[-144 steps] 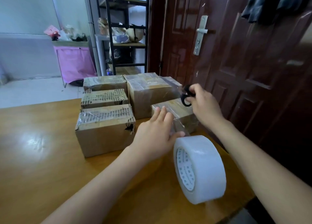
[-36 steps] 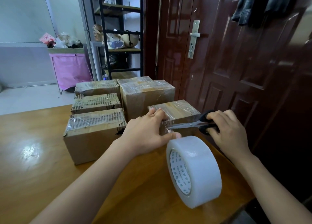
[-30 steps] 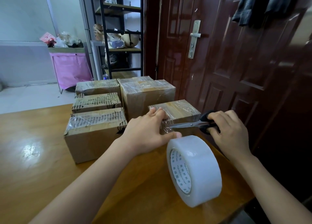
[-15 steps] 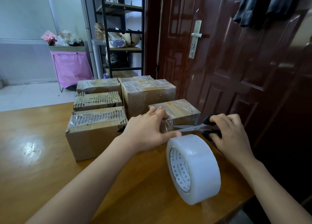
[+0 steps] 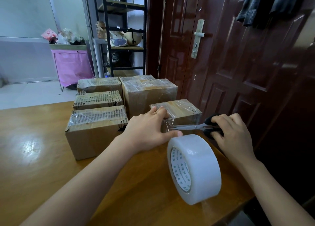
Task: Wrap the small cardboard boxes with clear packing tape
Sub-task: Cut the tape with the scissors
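Left hand (image 5: 146,132) rests on the near left corner of the small cardboard box (image 5: 179,113), fingers laid straight over its top edge and thumb stretched along the tape strip at its front; nothing is gripped. Right hand (image 5: 233,133), just right of that box, grasps the black handles of the scissors (image 5: 196,127), blades pointing left and meeting the clear strip beside the left thumb. The tape roll (image 5: 194,169) stands on edge on the wooden table (image 5: 42,157), directly below and between both hands. Four further taped boxes (image 5: 97,130) sit left of and beyond the left hand. A dark red door (image 5: 238,63) stands beyond the right hand.
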Demonstrator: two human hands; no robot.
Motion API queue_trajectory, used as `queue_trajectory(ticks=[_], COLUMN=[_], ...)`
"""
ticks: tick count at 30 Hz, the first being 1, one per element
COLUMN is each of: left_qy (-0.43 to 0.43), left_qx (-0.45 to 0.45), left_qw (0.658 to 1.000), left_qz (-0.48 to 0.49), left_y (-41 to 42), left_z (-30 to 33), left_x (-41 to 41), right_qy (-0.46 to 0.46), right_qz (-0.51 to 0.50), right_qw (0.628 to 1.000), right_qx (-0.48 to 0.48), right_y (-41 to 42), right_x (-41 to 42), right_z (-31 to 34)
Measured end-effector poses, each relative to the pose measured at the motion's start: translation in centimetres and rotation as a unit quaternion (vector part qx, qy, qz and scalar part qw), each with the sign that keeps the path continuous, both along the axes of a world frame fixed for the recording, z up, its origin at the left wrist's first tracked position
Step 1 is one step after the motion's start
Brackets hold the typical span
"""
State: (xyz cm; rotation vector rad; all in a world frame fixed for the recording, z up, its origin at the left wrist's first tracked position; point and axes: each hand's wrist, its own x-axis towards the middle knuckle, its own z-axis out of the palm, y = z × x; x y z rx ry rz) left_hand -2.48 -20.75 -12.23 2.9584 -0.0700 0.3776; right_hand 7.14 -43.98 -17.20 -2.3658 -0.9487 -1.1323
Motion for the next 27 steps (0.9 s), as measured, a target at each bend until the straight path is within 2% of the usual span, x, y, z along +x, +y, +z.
queue_trajectory(ticks=[11,14,18,21,24,27], left_qy=[0.004,0.011,0.019,0.016,0.016,0.013], left_qx=[-0.004,-0.007,-0.003,-0.004,-0.003,0.002], left_qw=[1.000,1.000,1.000,1.000,1.000,1.000], left_qz=[0.006,0.004,0.004,0.002,0.005,0.006], left_y=[0.0,0.0,0.1,0.1,0.1,0.0], left_z=[0.1,0.0,0.1,0.1,0.0,0.0], left_x=[-0.1,0.0,0.0,0.0,0.1,0.0], right_qy=[-0.013,0.028,0.137,0.170,0.141,0.134], right_qz=[-0.029,-0.047,-0.072,-0.068,-0.028,0.004], right_qw=[0.999,0.998,0.981,0.969,0.971,0.980], right_qx=[-0.004,0.025,0.117,0.164,0.189,0.146], right_y=[-0.5,-1.8,-2.2,-0.4,2.8,6.9], right_x=[-0.4,-0.7,-0.6,0.7,1.7,2.9], right_z=[0.0,0.0,0.9,2.9,6.0,8.9])
